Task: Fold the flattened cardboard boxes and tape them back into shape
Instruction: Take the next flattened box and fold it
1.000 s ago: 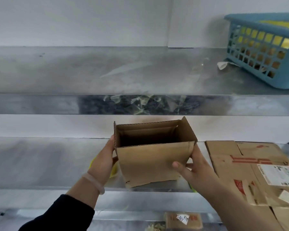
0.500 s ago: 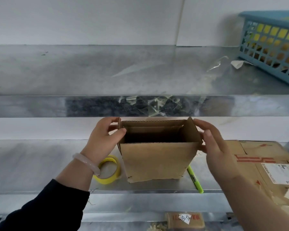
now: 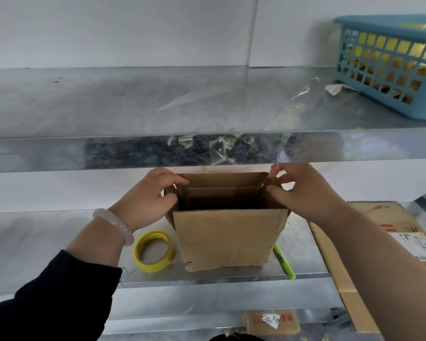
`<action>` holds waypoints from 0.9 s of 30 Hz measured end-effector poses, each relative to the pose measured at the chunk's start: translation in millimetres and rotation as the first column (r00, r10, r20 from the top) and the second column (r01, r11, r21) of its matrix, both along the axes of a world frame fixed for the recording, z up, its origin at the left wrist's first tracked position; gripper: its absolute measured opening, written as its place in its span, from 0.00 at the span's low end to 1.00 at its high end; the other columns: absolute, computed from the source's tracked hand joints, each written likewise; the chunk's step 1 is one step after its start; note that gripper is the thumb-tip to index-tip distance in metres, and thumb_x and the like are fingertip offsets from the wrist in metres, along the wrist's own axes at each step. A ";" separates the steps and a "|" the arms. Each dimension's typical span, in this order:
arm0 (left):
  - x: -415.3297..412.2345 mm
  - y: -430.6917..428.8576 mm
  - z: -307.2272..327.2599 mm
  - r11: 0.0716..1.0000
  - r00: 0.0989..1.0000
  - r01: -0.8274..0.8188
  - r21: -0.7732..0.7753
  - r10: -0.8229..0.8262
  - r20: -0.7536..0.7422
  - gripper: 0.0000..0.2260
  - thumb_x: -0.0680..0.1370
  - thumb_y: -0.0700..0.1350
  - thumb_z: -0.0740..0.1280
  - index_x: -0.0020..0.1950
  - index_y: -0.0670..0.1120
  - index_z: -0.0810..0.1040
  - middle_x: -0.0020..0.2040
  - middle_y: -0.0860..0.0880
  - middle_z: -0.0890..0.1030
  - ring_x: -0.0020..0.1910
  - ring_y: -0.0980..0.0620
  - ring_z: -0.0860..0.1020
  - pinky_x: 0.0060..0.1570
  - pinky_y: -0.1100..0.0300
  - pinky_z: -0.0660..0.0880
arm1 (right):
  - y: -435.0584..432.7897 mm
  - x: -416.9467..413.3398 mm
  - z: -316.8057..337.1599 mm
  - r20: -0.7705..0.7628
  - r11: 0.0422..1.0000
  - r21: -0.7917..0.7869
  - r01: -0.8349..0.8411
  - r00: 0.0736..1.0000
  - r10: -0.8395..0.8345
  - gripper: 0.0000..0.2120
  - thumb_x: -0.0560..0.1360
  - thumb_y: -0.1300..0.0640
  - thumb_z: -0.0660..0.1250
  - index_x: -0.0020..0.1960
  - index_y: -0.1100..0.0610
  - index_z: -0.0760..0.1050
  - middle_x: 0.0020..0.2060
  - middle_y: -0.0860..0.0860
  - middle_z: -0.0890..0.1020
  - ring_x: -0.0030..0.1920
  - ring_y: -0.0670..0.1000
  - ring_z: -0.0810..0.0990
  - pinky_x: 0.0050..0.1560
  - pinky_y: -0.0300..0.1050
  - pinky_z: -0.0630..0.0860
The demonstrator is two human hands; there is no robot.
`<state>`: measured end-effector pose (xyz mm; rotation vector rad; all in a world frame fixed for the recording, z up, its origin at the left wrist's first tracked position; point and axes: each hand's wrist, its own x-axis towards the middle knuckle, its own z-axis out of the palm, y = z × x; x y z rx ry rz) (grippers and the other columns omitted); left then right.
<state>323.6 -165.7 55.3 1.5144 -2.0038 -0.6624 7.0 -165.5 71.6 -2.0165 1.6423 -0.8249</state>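
Note:
A small brown cardboard box (image 3: 228,239) stands upright and open-topped on the lower metal shelf (image 3: 47,239). My left hand (image 3: 149,200) grips the box's left top flap, fingers curled over its edge. My right hand (image 3: 303,193) pinches the right top flap near the back corner. A yellow tape roll (image 3: 154,251) lies flat on the shelf just left of the box. A stack of flattened cardboard boxes (image 3: 369,254) with a shipping label lies to the right.
A green highlighter pen (image 3: 284,262) lies at the shelf's front edge, right of the box. The upper shelf (image 3: 108,102) carries a blue plastic basket (image 3: 389,62) at far right and scraps of clear tape (image 3: 219,148) on its front lip. Another small carton (image 3: 271,322) sits below.
Both hands have climbed from the box's sides to its top flaps. The box has settled onto the shelf, uncovering the tape roll and the pen.

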 end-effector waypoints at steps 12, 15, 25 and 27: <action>-6.9 0.1 2.6 0.992 0.982 -0.070 0.103 0.051 0.181 0.31 0.66 0.61 0.71 0.67 0.64 0.67 0.58 0.59 0.56 0.64 0.52 0.63 0.66 0.55 0.65 | -13.2 -3.0 6.6 -0.305 0.936 0.328 -0.130 0.923 0.235 0.47 0.63 0.34 0.74 0.76 0.38 0.55 0.76 0.46 0.60 0.73 0.51 0.62 0.66 0.45 0.63; -8.1 7.0 -3.0 0.997 0.993 -0.021 0.071 0.013 0.120 0.39 0.66 0.62 0.73 0.74 0.61 0.60 0.59 0.63 0.54 0.62 0.52 0.65 0.64 0.57 0.67 | -11.6 -2.4 3.2 -0.274 0.916 0.365 -0.163 0.922 0.273 0.55 0.61 0.32 0.75 0.78 0.39 0.47 0.78 0.43 0.54 0.75 0.51 0.58 0.67 0.44 0.62; -14.8 36.9 -25.0 0.988 0.882 0.121 0.099 -0.061 -0.467 0.41 0.70 0.71 0.62 0.77 0.52 0.54 0.76 0.57 0.60 0.75 0.59 0.57 0.70 0.55 0.65 | 14.6 -2.5 -18.7 0.362 0.935 0.315 -0.165 0.931 0.043 0.33 0.69 0.42 0.73 0.65 0.42 0.57 0.61 0.47 0.77 0.52 0.44 0.81 0.51 0.39 0.79; -22.4 33.3 -19.5 0.985 0.888 0.105 0.136 -0.031 -0.459 0.53 0.62 0.80 0.57 0.77 0.49 0.55 0.78 0.55 0.55 0.76 0.57 0.55 0.73 0.47 0.61 | 24.2 -2.2 -22.5 0.527 0.933 0.287 -0.216 0.849 0.035 0.26 0.70 0.36 0.66 0.66 0.36 0.62 0.62 0.41 0.77 0.55 0.38 0.79 0.51 0.32 0.76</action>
